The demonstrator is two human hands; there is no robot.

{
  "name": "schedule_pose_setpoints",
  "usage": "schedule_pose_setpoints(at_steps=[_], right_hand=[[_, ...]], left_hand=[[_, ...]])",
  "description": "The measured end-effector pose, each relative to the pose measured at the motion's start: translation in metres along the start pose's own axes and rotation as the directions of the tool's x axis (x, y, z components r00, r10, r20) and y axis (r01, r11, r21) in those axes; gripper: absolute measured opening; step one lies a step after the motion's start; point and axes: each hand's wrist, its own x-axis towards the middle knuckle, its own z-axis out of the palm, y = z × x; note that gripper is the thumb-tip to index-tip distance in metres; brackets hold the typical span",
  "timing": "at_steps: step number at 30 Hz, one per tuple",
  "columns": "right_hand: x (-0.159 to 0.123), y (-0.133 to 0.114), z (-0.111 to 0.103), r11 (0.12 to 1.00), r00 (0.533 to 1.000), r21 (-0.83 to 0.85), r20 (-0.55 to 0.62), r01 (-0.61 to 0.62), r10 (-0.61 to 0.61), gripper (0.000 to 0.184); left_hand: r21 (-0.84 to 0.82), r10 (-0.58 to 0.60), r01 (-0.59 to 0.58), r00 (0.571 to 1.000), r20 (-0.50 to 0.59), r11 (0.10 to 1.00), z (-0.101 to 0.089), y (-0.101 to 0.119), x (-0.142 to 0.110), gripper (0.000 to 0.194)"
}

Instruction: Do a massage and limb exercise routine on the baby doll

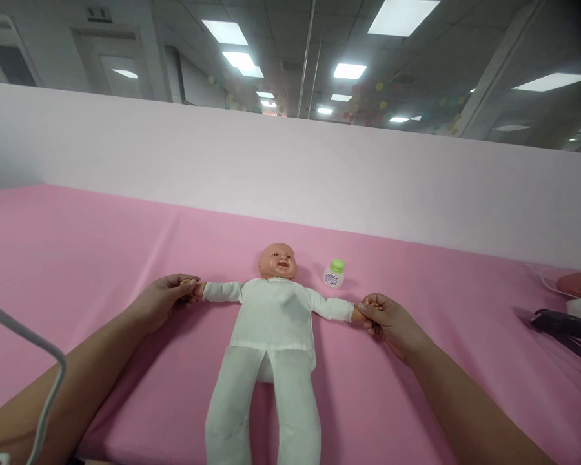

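Doll spans left hand to right hand, short of white wall.

One doll; two white sleeves; two trouser legs; one bottle; two hands.

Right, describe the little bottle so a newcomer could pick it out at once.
On the pink surface lies a doll in white clothes. Beside its head, on the side of the person's right hand, is a small, round bottle. Its bright green cap sets it apart from the doll.
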Motion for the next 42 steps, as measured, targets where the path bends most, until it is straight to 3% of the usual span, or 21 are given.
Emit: schedule_pose_setpoints(at_steps=[4, 11, 15, 20, 30, 36, 42], right_hand=[[-0.002, -0.001, 0.003, 1.000, 1.000, -0.021, 0.014, -0.005, 0.005, 0.049], [0.003, 0.000, 0.002, 0.989, 1.000, 0.150, -0.027, 0.008, -0.004, 0.049], [0.004, 0.001, -0.004, 0.983, 1.000, 0.181, -0.016, 0.003, 0.000, 0.049], [-0.002, -0.005, -0.003, 0.982, 0.999, 0.188, 0.008, -0.032, 0.031, 0.045], [-0.006, -0.007, 0.004, 1.000, 1.000, 0.007, 0.016, -0.020, 0.019, 0.047], [-0.005, -0.003, 0.003, 0.996, 1.000, -0.085, 0.027, 0.017, -0.015, 0.041], [-0.001, 0.001, 0.003, 0.996, 1.000, -0.082, -0.003, 0.016, -0.017, 0.048]], left_hand=[[-0.021, -0.005, 0.005, 1.000, -0.007, 1.000, -0.003, -0.005, 0.003, 0.049], [-0.181, -0.071, 0.062, 0.997, -0.041, 0.982, -0.003, -0.005, 0.005, 0.028], [-0.229, -0.069, 0.059, 0.997, -0.039, 0.972, -0.003, -0.002, 0.002, 0.038], [-0.152, -0.022, 0.025, 0.999, 0.023, 0.988, -0.004, -0.001, 0.000, 0.053], [0.004, 0.035, -0.035, 0.999, 0.003, 0.999, 0.001, 0.002, -0.004, 0.049], [-0.021, -0.003, 0.002, 1.000, -0.016, 1.000, 0.001, 0.001, -0.002, 0.053], [-0.102, -0.032, 0.029, 0.999, -0.033, 0.994, -0.004, -0.005, 0.003, 0.047]])
